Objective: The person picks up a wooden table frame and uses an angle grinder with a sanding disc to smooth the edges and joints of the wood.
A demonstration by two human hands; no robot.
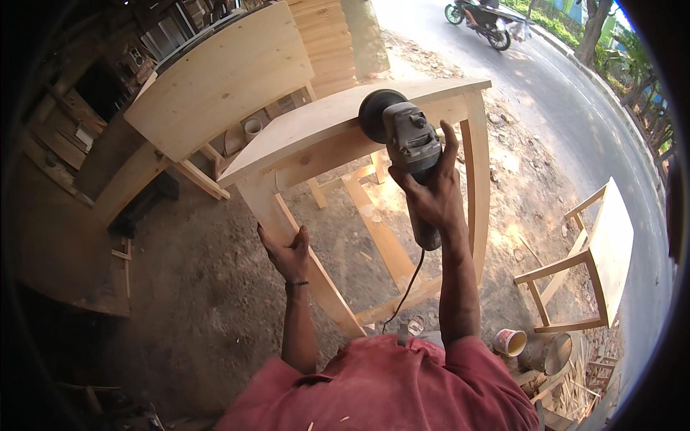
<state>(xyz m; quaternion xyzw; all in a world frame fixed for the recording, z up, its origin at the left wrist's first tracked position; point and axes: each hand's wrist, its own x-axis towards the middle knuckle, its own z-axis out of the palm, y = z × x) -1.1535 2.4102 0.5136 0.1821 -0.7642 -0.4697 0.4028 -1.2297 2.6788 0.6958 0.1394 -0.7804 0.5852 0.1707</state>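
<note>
My right hand [437,197] is wrapped round the body of a grey angle grinder [413,136]. Its dark round disc [379,116] is against the front edge of a pale wooden table [302,128], near the middle; whether it is spinning I cannot tell. A black cord [407,291] runs from the grinder's lower end toward my body. My left hand [289,257] grips the table's left front leg [327,289], thumb on one side and fingers partly hidden behind the wood. The table stands upright before me, with low stretchers [381,233] between its legs.
Another pale wooden table [230,75] stands at the far left. A smaller one [611,248] lies on its side at right. Beside my right elbow are a paint bucket [509,343] and a log-like round piece [557,353]. A motorbike [489,21] is on the road beyond.
</note>
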